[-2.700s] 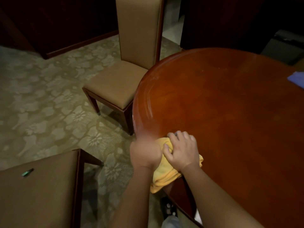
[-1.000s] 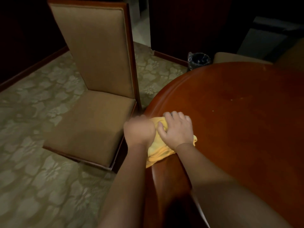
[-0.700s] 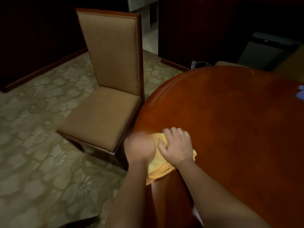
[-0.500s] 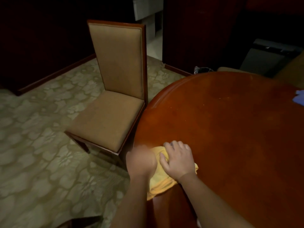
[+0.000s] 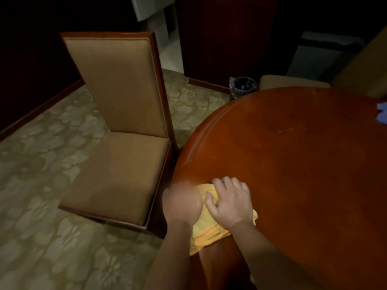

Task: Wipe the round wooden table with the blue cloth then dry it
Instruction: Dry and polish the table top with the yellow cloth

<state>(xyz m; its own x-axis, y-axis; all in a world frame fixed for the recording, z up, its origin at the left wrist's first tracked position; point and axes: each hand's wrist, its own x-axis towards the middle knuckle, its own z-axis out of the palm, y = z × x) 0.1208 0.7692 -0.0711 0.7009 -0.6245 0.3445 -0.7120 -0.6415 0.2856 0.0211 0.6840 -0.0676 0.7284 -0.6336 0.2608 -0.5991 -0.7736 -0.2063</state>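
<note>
A yellow cloth lies bunched on the near left rim of the round wooden table. My left hand is blurred and sits on the cloth's left side at the table's edge, fingers curled over it. My right hand presses on top of the cloth, its fingers bent into the fabric. Part of the cloth hangs over the rim below my wrists. The blue cloth lies at the table's far right edge, cut off by the frame.
A tan upholstered chair stands on the patterned carpet just left of the table, almost touching the rim. A small lined waste bin sits beyond the table. Another chair seat shows behind the far rim.
Both hands and the yellow cloth have slid along the table's left rim, back and forth, and the view has shifted with them. The left hand is blurred from motion.
</note>
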